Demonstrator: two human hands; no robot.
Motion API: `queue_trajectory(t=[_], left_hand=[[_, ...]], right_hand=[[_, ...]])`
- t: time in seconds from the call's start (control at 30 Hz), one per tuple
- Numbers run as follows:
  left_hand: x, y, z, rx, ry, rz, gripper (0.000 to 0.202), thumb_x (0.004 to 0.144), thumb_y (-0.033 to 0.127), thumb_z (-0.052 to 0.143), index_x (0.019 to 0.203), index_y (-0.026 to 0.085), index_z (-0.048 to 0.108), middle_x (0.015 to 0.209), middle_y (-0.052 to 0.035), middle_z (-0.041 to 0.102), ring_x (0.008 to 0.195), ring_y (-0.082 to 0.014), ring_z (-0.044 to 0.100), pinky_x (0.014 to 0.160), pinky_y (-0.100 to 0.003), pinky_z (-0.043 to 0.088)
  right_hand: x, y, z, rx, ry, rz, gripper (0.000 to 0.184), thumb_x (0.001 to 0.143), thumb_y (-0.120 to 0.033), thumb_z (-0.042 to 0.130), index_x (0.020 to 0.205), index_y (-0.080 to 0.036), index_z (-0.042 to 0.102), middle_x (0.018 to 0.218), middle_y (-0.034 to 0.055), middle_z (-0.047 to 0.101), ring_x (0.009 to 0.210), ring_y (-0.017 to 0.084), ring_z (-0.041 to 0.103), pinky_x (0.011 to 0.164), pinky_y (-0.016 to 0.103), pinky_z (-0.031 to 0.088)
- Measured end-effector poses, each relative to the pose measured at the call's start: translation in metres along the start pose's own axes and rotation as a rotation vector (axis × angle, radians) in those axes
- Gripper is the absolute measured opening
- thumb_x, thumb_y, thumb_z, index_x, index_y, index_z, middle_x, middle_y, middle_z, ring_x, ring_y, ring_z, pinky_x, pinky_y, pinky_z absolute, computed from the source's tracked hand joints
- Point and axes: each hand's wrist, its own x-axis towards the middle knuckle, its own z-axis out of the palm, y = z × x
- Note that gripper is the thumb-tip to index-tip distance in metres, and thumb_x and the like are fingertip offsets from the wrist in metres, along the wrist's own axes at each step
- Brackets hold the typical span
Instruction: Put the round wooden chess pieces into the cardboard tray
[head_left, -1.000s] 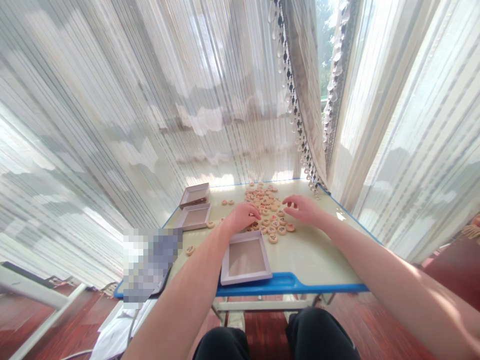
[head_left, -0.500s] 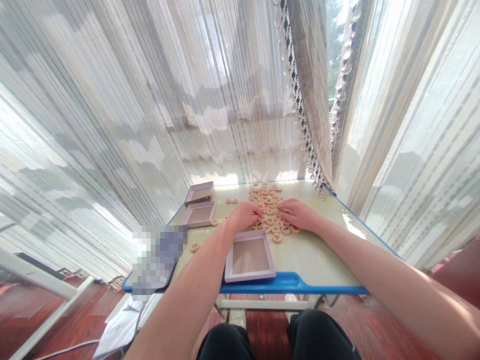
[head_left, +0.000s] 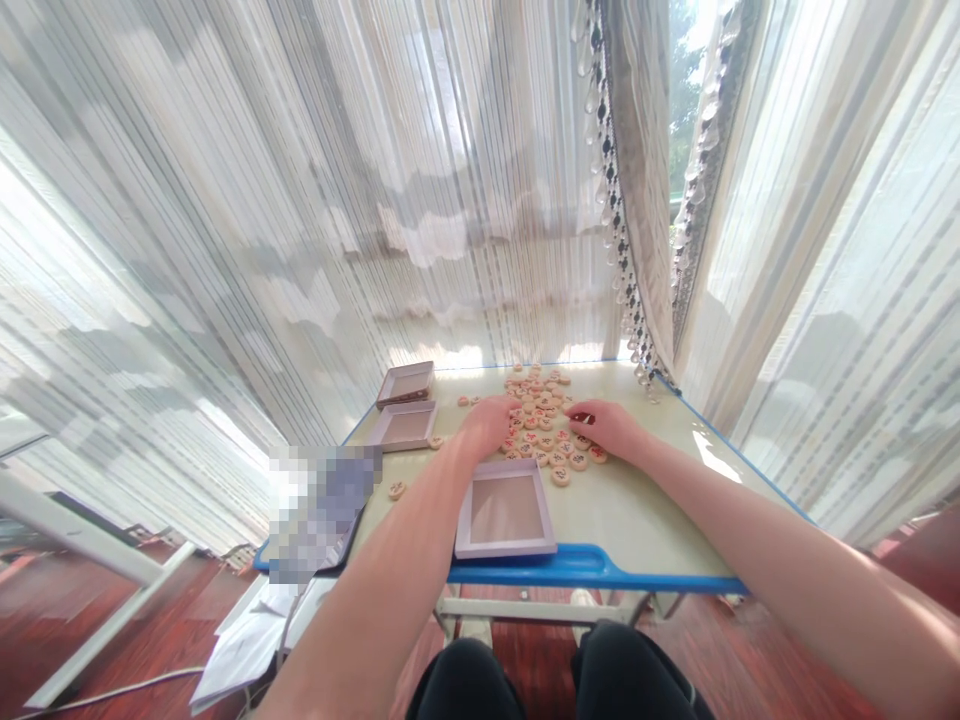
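Hands: left hand [head_left: 491, 422] and right hand [head_left: 609, 425] both rest palm down on the scatter of round wooden game pieces [head_left: 541, 420] near the far middle of the desk [head_left: 645, 510].
Left hand: fingers curled onto the pieces at the near left edge of the scatter; whether it grips one I cannot tell.
Right hand: fingers spread loosely and pointing left, tips touching pieces at the scatter's right side (nothing visibly pinched).
Pieces: flat discs lying face up, red or dark marks on top; being round, they show no long axis. The scatter itself runs from the near edge of the hands toward the curtain [head_left: 360, 200].
Strays: one piece [head_left: 397, 490] lies alone to the left.
Near tray: shallow square box tray [head_left: 506, 509], open side up, just below the left hand, its sides roughly square to the desk's blue front edge.
Far trays: two more box trays [head_left: 406, 405] at the left rear, one behind the other.
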Motion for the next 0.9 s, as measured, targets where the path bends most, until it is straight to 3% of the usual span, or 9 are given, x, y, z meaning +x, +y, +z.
queue_trajectory(t=[0.17,0.3,0.4,0.53,0.7,0.9], left_hand=[[0.003,-0.001,0.006,-0.036,-0.049,0.045,0.048,0.093,0.02,0.03,0.138,0.021,0.047,0.144,-0.004,0.048,0.137,-0.0179,0.037,0.111,-0.031,0.032],[0.004,0.001,0.011,-0.051,-0.131,0.065,0.05,0.095,0.034,0.03,0.144,0.024,0.037,0.151,-0.0032,0.037,0.143,-0.0237,0.023,0.115,-0.044,0.024],[0.005,0.003,0.011,-0.039,-0.133,0.07,0.048,0.095,0.038,0.03,0.139,0.024,0.044,0.147,-0.0063,0.043,0.139,-0.0276,0.031,0.114,-0.051,0.023],[0.006,0.005,0.009,0.03,-0.038,0.088,0.044,0.095,0.033,0.03,0.131,0.021,0.053,0.133,-0.0112,0.056,0.124,-0.0281,0.048,0.107,-0.047,0.033],[0.005,0.006,0.009,0.081,-0.01,0.109,0.037,0.093,0.03,0.036,0.109,0.02,0.068,0.117,-0.0139,0.061,0.109,-0.0291,0.055,0.097,-0.043,0.041],[0.007,0.004,0.009,-0.016,0.014,0.117,0.025,0.087,0.021,0.047,0.097,0.021,0.07,0.104,-0.0069,0.068,0.1,-0.0221,0.06,0.093,-0.034,0.045]], right_hand=[[-0.001,-0.002,0.002,0.097,0.021,-0.014,0.029,0.088,-0.03,0.05,0.111,-0.024,0.067,0.098,0.002,0.073,0.088,0.018,0.066,0.083,0.03,0.05],[0.001,0.0,0.006,0.1,-0.003,-0.006,0.029,0.089,-0.027,0.047,0.109,-0.024,0.067,0.096,0.0021,0.073,0.086,0.019,0.066,0.081,0.032,0.051],[0.005,0.005,0.009,0.087,0.042,-0.061,0.027,0.088,-0.023,0.047,0.103,-0.022,0.069,0.104,0.0046,0.071,0.093,0.02,0.065,0.087,0.033,0.05],[0.011,0.013,0.009,0.024,0.155,-0.123,0.03,0.087,-0.017,0.045,0.101,-0.021,0.071,0.116,0.0075,0.066,0.107,0.022,0.06,0.098,0.037,0.045],[0.01,0.01,0.007,-0.076,0.067,-0.12,0.026,0.088,-0.024,0.049,0.1,-0.019,0.072,0.116,0.0093,0.066,0.112,0.025,0.056,0.102,0.041,0.041],[0.007,0.005,0.005,-0.1,0.063,-0.116,0.025,0.082,-0.015,0.05,0.093,-0.02,0.071,0.111,0.0064,0.068,0.112,0.023,0.056,0.101,0.037,0.041]])
